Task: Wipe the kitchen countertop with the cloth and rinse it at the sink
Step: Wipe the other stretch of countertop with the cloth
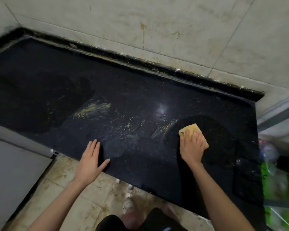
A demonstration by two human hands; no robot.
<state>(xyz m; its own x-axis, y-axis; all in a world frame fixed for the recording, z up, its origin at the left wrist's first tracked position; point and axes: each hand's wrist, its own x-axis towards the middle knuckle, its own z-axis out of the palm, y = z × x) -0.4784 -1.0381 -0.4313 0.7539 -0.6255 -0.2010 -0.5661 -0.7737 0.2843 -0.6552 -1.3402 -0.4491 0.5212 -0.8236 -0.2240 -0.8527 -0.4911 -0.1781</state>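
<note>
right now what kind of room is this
Most likely a home kitchen: a black speckled stone countertop against a stained tiled wall, with the right hand pressing a yellow cloth on it.

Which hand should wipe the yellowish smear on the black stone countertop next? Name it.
Right hand: it already presses the yellow cloth. The left hand lies empty at the countertop edge, though nearer the smear.

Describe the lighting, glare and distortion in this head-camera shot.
Head view: dim overall; one bright glare spot on the glossy black countertop; wide-angle bending curves the counter's back edge; the right hand pressing the yellow cloth looks slightly motion-blurred; the left hand is sharper.
</note>
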